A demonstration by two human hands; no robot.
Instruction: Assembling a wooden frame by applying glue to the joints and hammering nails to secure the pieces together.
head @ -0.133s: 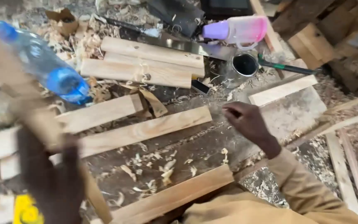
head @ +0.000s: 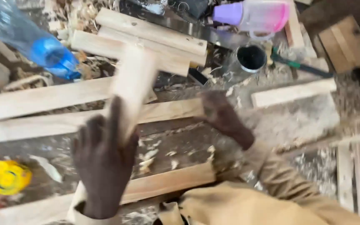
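Observation:
My left hand [head: 104,168] is closed around the lower end of a pale wooden piece [head: 132,81], which points up and away over the bench and is blurred by motion. My right hand [head: 223,116] lies on the right end of a long wooden slat [head: 169,110] that runs across the bench, with its fingers curled over that end. A tan sleeve [head: 271,183] covers my right arm. A second long slat [head: 167,181] lies nearer to me, just below both hands.
A stack of planed boards [head: 155,35] lies at the back. Left of it is a blue plastic bottle [head: 42,48]; behind are a pink and purple jug [head: 257,16], a black tin cup [head: 251,58] and a green-handled tool [head: 303,65]. A yellow object [head: 9,177] sits at the left, with shavings everywhere.
My left hand has swung the wooden piece from the far left toward the middle of the bench. My right hand stays on the slat's end.

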